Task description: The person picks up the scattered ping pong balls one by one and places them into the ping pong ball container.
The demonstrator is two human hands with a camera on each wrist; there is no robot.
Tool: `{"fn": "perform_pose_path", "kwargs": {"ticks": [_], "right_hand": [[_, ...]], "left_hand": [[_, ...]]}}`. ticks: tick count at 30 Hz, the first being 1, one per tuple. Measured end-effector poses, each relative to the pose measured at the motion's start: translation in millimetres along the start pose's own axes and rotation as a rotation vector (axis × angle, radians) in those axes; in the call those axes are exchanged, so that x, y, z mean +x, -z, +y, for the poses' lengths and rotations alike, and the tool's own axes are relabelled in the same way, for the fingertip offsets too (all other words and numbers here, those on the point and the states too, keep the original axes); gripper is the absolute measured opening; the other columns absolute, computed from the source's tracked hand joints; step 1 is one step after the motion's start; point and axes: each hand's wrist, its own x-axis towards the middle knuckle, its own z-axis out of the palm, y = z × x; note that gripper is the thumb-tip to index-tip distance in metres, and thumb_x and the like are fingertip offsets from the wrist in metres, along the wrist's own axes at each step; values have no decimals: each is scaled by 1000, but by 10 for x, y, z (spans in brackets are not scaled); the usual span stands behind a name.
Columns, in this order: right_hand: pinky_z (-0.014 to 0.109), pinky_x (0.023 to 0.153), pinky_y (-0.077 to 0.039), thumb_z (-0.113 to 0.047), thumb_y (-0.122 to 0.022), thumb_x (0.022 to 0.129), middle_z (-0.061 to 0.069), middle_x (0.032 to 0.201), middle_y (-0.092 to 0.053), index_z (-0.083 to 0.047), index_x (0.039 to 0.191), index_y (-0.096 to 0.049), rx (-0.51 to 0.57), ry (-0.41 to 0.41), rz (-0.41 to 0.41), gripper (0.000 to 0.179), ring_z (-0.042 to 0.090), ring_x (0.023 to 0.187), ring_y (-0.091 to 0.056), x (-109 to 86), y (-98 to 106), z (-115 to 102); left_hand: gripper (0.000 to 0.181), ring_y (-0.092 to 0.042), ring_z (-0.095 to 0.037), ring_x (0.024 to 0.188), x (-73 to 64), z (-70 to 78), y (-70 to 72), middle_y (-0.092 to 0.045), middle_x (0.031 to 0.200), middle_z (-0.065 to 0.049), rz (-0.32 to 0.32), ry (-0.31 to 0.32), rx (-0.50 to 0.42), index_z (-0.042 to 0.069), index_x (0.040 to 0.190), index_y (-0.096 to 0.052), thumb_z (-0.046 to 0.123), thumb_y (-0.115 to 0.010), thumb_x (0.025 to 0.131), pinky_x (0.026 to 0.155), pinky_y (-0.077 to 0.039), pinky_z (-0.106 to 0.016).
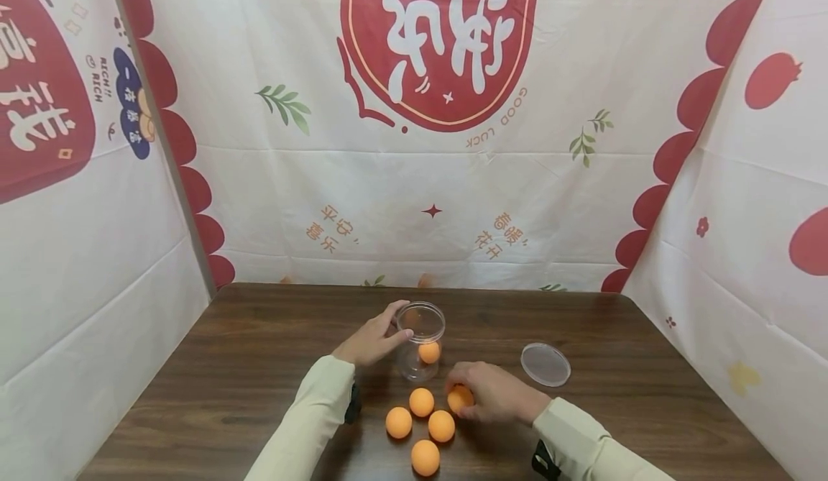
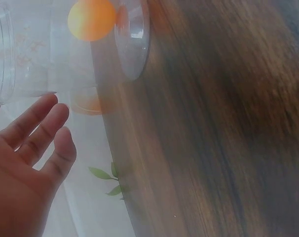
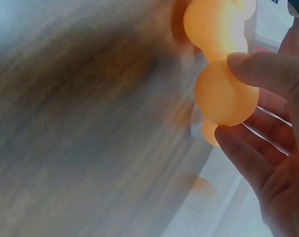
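R hand [image 1: 489, 392] pinches one orange ball [image 1: 460, 399] btwn thumb and fingertips; R wrist view shows thumb on one side, fingertip on the opp. side, so fingers are closed on it. Can't tell if that ball still touches the table [image 1: 259, 355]. Clear jar [image 1: 414, 363] stands upright on the table, long axis vert., open mouth up, w/ one ball inside [image 1: 429, 352], low down nr the base. Key relation, I'd judge: jar lies to the L of the held ball and a bit farther from the person, its rim [image 1: 420, 339] higher than the R fingers, so ball-to-mouth is up + left, over the near side of the wall. L hand [image 1: 370, 342] is the nearer one to the jar: thumb on near side of the rim, forefinger round the far side; other fingers stand apart in L wrist view. How firm that hold is, can't tell. Four loose balls [image 1: 441, 425] sit in a cluster in front of the jar, toward the person, just L of the R hand and nearer to it than to the L. Round clear lid [image 1: 545, 364] lies flat on the table, off to the R, beyond the R wrist, well apart from the jar.
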Motion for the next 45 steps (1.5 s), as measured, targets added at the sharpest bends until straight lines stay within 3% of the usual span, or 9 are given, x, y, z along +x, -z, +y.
{"fn": "perform_pose_path", "kwargs": {"ticks": [7,14,28,35,45], "right_hand": [[19,63,-42,-15,-73,78,-10,90,-57,-14,96,-65,-37,23,-11,20,1,72,-45,61,142,-28],[20,66,-43,-15,-74,78,-8,92,-59,-14,98,-66,-52,47,5,21,1,74,-48,168,284,-66],[26,70,-48,-15,-77,77,-4,97,-63,-15,99,-67,-154,29,14,24,6,78,-53,330,769,-188],[26,69,-47,-11,-77,76,-2,93,-63,-12,95,-66,-204,78,42,21,8,75,-52,432,941,-201],[25,66,-44,-11,-75,77,-3,90,-62,-13,93,-65,-209,62,59,19,10,74,-51,576,1028,-189]], "left_hand": [[61,-55,-16,89,-17,-22,-10,-59,108,-8,-3,9,2,16,147,-27,40,-50,97,80,-46,-37],[59,-57,-17,90,-42,9,-4,-59,108,-10,7,11,-11,15,146,-28,38,-51,97,80,-47,-39],[59,-58,-21,91,-7,50,-14,-58,107,-10,32,10,-26,13,147,-26,36,-50,98,80,-48,-38],[59,-57,-24,93,-22,57,9,-55,107,-11,41,33,-51,15,148,-25,37,-50,98,80,-47,-38],[57,-57,-21,93,0,52,-60,-54,108,-9,39,54,-55,18,147,-26,36,-50,98,81,-47,-38]]}}
